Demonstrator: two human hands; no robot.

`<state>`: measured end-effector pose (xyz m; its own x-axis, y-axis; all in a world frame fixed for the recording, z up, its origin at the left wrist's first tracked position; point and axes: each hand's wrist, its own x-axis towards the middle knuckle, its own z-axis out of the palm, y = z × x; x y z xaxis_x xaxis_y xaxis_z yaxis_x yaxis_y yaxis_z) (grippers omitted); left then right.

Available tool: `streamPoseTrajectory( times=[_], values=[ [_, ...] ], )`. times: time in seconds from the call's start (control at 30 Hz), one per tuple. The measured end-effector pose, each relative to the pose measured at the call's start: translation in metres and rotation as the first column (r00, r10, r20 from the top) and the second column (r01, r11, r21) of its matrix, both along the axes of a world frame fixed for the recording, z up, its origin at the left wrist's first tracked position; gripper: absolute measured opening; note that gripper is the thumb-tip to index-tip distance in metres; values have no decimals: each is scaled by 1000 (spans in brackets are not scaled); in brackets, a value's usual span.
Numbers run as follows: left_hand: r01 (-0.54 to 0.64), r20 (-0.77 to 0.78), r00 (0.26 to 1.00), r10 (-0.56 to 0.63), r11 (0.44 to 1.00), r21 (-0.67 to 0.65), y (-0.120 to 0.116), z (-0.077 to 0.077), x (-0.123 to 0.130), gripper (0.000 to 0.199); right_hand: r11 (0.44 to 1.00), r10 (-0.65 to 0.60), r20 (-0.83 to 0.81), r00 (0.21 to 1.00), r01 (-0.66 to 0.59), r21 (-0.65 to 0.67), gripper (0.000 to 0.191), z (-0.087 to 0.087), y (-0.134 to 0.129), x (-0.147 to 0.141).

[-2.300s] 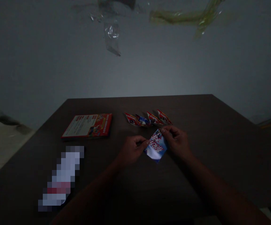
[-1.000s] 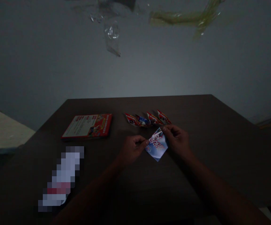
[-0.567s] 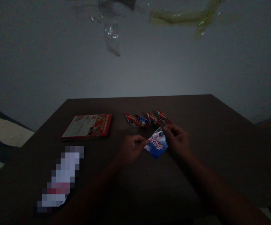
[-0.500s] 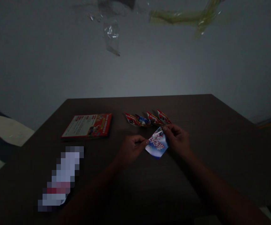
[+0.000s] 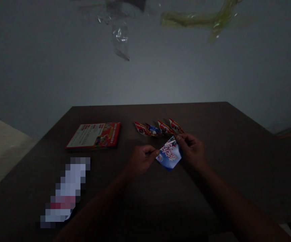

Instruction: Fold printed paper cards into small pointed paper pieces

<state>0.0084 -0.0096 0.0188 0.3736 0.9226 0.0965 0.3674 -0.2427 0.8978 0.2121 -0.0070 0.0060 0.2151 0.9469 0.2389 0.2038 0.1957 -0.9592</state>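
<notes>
One blue paper (image 5: 170, 157), diagonal, corner pointing nearward

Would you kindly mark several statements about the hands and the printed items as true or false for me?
1. The left hand and right hand both grip the blue printed piece. True.
2. The row of folded pieces holds only red ones. False: the second from the left is blue.
3. The red-and-white printed pack lies left of that row. True.
4. The row stands nearer the camera than the hands. False: it is beyond them.
</notes>
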Motion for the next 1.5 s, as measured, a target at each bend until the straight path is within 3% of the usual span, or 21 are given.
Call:
streamPoseTrajectory(
  times=[0.67, 1.1, 1.37, 1.5],
  values=[
    [-11, -7, 1000, 11, 999, 45, -1, 0, -1, 32, 1000, 0, -51, 999, 0, 2, 27, 0, 3, 2],
    [-118, 46, 992, 115, 991, 62, 4, -8, -2, 27, 999, 30, -162, 986, -31, -6, 27, 0, 3, 1],
    [-203, 69, 978, 196, 972, 121, 8, -14, -5, 27, 1000, 10, -98, 995, -7, 24, 28, -2, 3, 1],
    [-169, 13, 985, 170, 960, 223, 6, -10, -5, 23, 998, 28, -53, 998, -25, 58, 29, -3, 1, 1]
  ],
)
